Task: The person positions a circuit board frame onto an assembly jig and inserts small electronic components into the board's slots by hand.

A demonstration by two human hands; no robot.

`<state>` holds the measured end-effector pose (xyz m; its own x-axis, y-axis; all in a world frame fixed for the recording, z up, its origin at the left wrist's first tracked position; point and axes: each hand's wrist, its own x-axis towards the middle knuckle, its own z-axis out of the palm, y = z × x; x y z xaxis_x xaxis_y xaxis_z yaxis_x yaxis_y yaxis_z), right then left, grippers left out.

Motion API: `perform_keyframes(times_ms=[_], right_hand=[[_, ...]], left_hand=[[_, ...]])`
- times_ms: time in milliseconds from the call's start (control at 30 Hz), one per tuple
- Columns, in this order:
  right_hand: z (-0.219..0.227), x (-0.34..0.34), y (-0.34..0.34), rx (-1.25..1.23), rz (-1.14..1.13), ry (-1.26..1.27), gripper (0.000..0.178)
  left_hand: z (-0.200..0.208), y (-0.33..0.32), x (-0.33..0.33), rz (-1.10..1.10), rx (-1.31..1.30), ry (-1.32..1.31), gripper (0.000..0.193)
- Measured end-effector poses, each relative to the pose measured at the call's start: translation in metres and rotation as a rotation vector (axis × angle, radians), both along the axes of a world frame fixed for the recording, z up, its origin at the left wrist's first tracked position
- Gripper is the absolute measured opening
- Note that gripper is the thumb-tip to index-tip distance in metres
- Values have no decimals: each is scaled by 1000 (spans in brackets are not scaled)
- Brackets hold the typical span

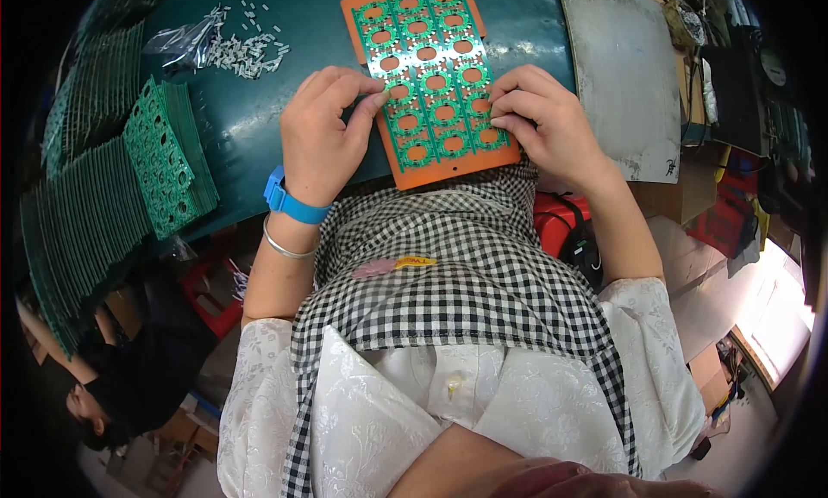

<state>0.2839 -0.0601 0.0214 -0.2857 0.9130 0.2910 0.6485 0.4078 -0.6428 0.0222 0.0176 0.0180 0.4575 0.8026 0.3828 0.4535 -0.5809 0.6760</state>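
Observation:
A green circuit board panel (418,51) lies on an orange carrier plate (461,163) at the table's near edge. Rows of ring-shaped boards make up the panel, and orange shows through their openings. My left hand (326,127) pinches the panel's left edge between thumb and forefinger. On the opposite edge, a little lower, the thumb and fingers of my right hand (545,119) close on the panel; its fingertips partly hide the contact. A blue strap (297,206) and a silver bangle (287,250) circle my left wrist.
Small white parts (246,56) spill beside a clear plastic bag (183,43) on the green tabletop (302,32). Stacked green panels (159,157) line the left side. A grey board (617,75) lies at right. Another person (129,377) is at lower left.

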Motion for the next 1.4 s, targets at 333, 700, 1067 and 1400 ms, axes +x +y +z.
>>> perform_keyframes(times_ms=[333,700,1067,1400], right_hand=[[-2,-2,-3,10,-24,-13,11],[0,9,4,-52,88,-34,19],[7,183,-58,-101,-1145,-722,62],[51,196,-87,-363,-786,726,38]], left_hand=[[1,1,-2,-31,34,31,9],[0,2,0,-19,20,3,9],[11,9,-16,83,-29,-1,8],[9,5,-4,28,-77,-87,19]])
